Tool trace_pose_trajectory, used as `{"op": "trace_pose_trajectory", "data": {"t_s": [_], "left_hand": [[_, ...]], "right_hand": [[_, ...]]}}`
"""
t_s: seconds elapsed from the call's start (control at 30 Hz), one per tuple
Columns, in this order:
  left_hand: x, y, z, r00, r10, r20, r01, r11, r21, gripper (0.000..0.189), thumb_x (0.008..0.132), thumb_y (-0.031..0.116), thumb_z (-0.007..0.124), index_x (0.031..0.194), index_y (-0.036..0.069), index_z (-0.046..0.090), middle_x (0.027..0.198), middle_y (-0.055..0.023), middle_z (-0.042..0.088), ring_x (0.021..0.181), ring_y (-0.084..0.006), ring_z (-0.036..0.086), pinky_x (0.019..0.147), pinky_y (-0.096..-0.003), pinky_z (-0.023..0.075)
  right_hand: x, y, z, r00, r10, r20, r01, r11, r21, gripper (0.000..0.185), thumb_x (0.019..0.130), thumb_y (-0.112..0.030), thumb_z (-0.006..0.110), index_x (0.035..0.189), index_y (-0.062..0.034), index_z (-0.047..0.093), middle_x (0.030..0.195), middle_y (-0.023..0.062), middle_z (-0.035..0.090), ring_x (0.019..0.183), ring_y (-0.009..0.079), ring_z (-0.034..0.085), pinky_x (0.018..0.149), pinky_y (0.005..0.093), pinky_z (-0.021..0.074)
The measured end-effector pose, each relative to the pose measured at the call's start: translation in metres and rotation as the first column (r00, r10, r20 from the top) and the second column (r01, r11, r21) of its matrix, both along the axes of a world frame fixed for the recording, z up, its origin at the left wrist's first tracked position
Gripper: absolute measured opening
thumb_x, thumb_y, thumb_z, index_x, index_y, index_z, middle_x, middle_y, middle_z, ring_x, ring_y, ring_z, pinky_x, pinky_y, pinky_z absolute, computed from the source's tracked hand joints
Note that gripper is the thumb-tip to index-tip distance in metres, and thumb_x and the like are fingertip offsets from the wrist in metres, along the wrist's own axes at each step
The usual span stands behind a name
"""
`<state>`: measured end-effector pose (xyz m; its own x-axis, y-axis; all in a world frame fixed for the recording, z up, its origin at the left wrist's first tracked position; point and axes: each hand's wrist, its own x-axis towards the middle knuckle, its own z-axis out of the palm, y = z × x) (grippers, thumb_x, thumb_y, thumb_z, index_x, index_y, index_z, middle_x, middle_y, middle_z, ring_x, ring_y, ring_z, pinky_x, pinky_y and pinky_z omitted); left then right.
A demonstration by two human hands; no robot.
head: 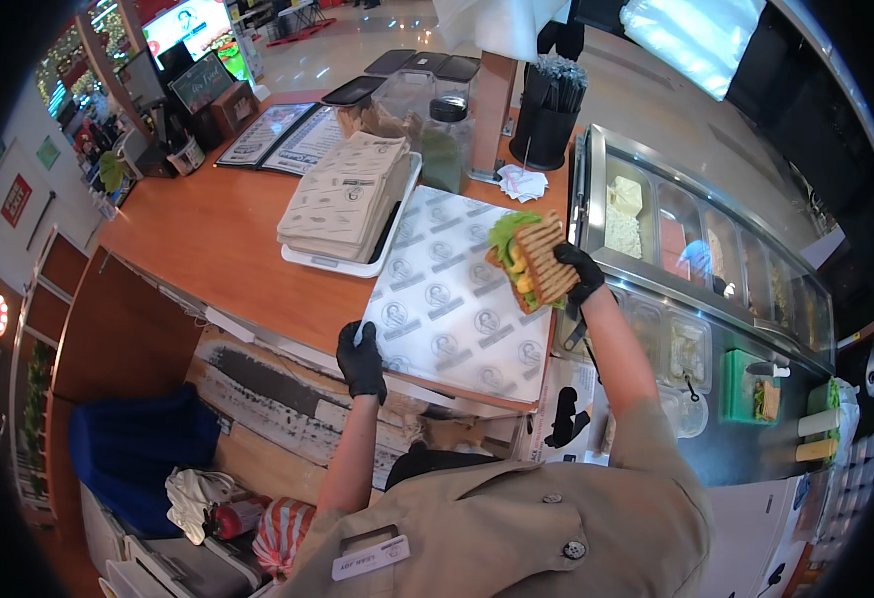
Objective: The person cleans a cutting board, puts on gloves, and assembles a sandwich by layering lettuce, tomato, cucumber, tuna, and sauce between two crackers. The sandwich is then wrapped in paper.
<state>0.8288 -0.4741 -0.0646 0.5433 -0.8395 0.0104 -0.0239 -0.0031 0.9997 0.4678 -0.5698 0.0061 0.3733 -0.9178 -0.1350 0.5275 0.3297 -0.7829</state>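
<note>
My right hand (580, 273), in a black glove, grips a grilled sandwich half (545, 258) with dark grill stripes. Green lettuce and yellow filling show along its cut side, which faces left. The sandwich is over the right part of a printed sheet of wrapping paper (437, 299); whether it touches the sheet I cannot tell. At the sheet's lower left edge is my left hand (361, 360), also black-gloved, its thumb and fingers pinching the paper. The sheet lies flat on the wooden counter (213, 217).
A stack of printed paper bags (343, 198) fills a white tray (381, 270) beyond the sheet. Behind it stand a lidded jar (444, 146) and a black straw holder (549, 112). At right are a glass-topped ingredient case (698, 232) and a green cutting board (740, 374) bearing another sandwich piece (766, 400) and a knife (767, 369).
</note>
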Motion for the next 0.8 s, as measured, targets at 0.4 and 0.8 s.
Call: {"op": "trace_pose_trajectory", "data": {"t_s": [0.4, 0.8], "left_hand": [[0.020, 0.003, 0.004, 0.984, -0.129, -0.121, 0.134, 0.991, 0.029, 0.014, 0.080, 0.001, 0.068, 0.092, 0.000, 0.061, 0.088, -0.0020, 0.062, 0.081, -0.0103, 0.054, 0.075, -0.0241, 0.0443], [0.035, -0.002, 0.011, 0.957, -0.280, -0.082, 0.289, 0.945, 0.152, 0.016, 0.077, -0.002, 0.069, 0.090, -0.001, 0.060, 0.086, -0.0018, 0.062, 0.080, -0.0094, 0.055, 0.074, -0.0235, 0.0458]], "right_hand": [[0.059, -0.070, -0.029, 0.702, 0.485, -0.522, -0.432, 0.872, 0.230, 0.063, 0.073, -0.014, 0.072, 0.128, 0.0000, 0.045, 0.110, 0.0106, 0.061, 0.098, 0.0179, 0.060, 0.086, 0.0310, 0.0474], [0.091, -0.089, 0.005, 0.386, 0.562, -0.732, -0.650, 0.728, 0.217, 0.058, 0.070, -0.028, 0.073, 0.121, -0.0096, 0.052, 0.103, 0.0050, 0.061, 0.094, 0.0152, 0.058, 0.079, 0.0310, 0.0449]]}}
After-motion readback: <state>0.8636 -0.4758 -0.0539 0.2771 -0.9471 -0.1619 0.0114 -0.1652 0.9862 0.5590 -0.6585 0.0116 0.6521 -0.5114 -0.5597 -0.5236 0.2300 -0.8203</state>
